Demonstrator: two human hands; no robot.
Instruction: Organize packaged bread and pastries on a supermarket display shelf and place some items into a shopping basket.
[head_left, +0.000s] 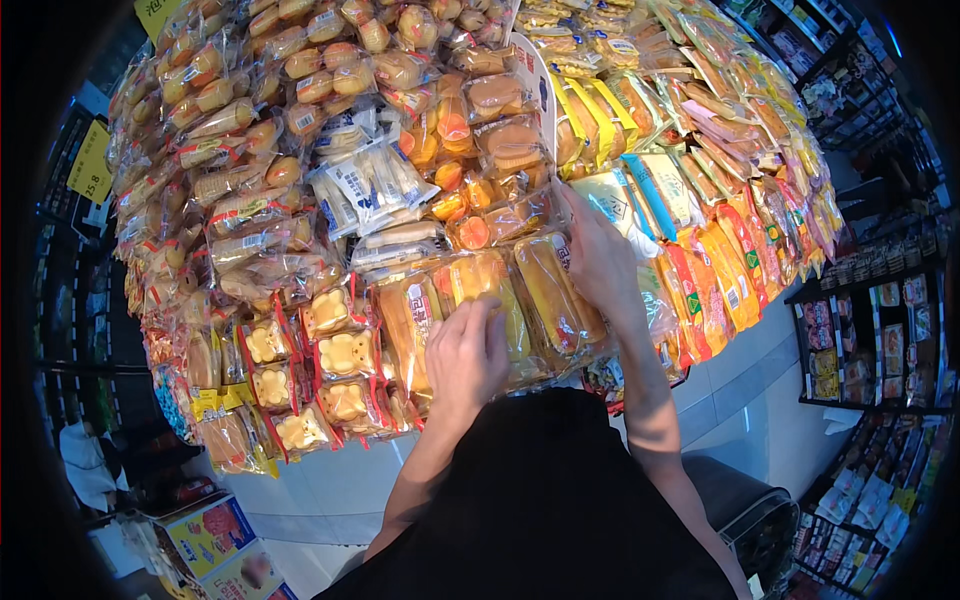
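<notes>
My left hand (466, 360) rests over a clear-wrapped yellow bread loaf (480, 277) at the front of a heaped bakery display. Its fingers are bent, and their undersides are hidden. To its left lies another wrapped bread pack (411, 322). My right hand (606, 259) reaches along the right side of a wrapped long-bun pack (559, 289). Its fingertips meet the plastic around a brown bread pack (521, 210), beside the white divider board (541, 97). Whether they pinch that wrapper cannot be seen. Orange-topped wrapped cakes (454, 176) lie just beyond.
Bear-shaped buns (346, 354) in red-edged packs sit at the front left. White-wrapped sticks (371, 184) lie on the heap. Blue-edged packs (611, 196) and orange bread bags (724, 262) are on the right. A dark shelf unit (874, 345) stands across the tiled floor (742, 405).
</notes>
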